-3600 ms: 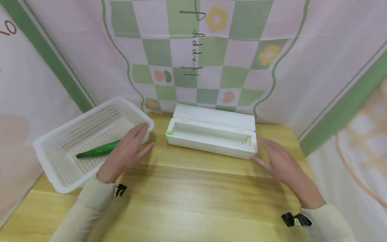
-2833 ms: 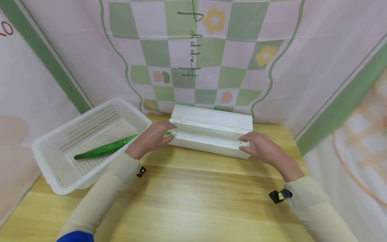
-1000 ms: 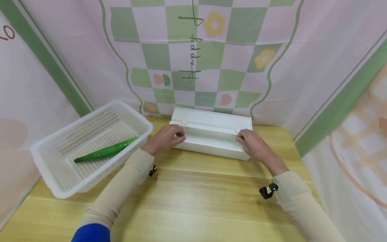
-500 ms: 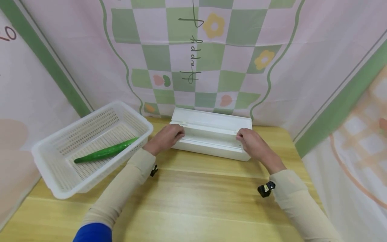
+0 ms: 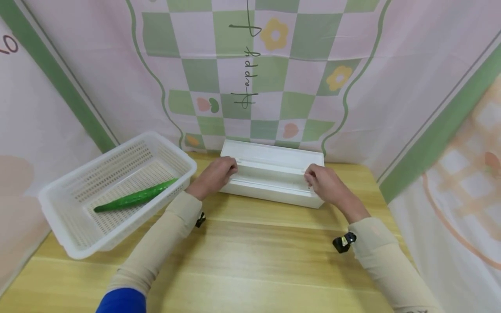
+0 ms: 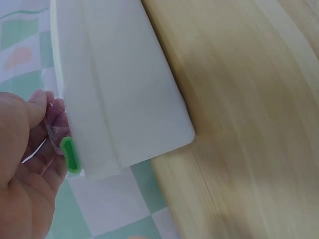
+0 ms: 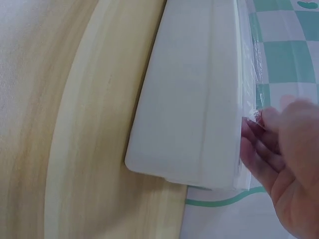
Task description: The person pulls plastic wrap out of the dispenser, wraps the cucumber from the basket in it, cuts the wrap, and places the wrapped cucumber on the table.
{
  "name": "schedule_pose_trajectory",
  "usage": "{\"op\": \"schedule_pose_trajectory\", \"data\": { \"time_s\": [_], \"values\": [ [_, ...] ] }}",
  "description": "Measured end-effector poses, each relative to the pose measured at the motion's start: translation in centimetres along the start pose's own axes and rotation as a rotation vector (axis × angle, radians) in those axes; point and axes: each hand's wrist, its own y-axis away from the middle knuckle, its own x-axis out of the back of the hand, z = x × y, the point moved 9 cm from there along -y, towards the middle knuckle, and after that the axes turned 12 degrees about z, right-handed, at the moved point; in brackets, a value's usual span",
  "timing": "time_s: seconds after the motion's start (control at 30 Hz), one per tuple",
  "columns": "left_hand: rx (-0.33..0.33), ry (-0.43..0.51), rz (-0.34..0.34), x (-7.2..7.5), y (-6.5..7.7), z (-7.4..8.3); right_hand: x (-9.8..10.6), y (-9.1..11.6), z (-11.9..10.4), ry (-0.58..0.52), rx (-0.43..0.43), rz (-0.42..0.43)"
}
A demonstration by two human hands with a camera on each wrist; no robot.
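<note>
A long white cling film dispenser (image 5: 270,194) stands on the table, its lid (image 5: 272,152) tipped back. My left hand (image 5: 213,176) is at its left end, pinching the edge of clear cling film (image 6: 56,122) between thumb and fingers. Beside those fingers, a green slide cutter (image 6: 71,155) sits on the dispenser's edge. At the right end, my right hand (image 5: 328,184) pinches the other side of the film, which shows as shiny wrinkles in the right wrist view. Between the hands the film is barely visible in the head view.
To the left, a white perforated plastic basket (image 5: 129,224) holds one green cucumber (image 5: 135,199). The wooden table (image 5: 250,261) extends in front of the dispenser. A patterned curtain (image 5: 270,74) hangs right behind the dispenser.
Both hands have come from beside the dispenser to its two ends, and their fingers have closed into pinches. Over the last second the left hand has risen slightly; basket and cucumber stay put.
</note>
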Motion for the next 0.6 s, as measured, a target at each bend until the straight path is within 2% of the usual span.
{"op": "schedule_pose_trajectory", "data": {
  "time_s": [0.17,0.33,0.6],
  "values": [
    [0.007,0.021,0.005,0.5,-0.1,0.2,0.3,-0.1,-0.3,-0.023,0.048,0.027],
    [0.001,0.05,0.018,0.9,-0.1,0.3,0.4,-0.1,-0.5,0.021,0.106,0.03],
    [-0.027,0.067,0.006,1.3,0.1,0.5,0.9,0.0,-0.7,0.04,0.116,0.04]
  ]
}}
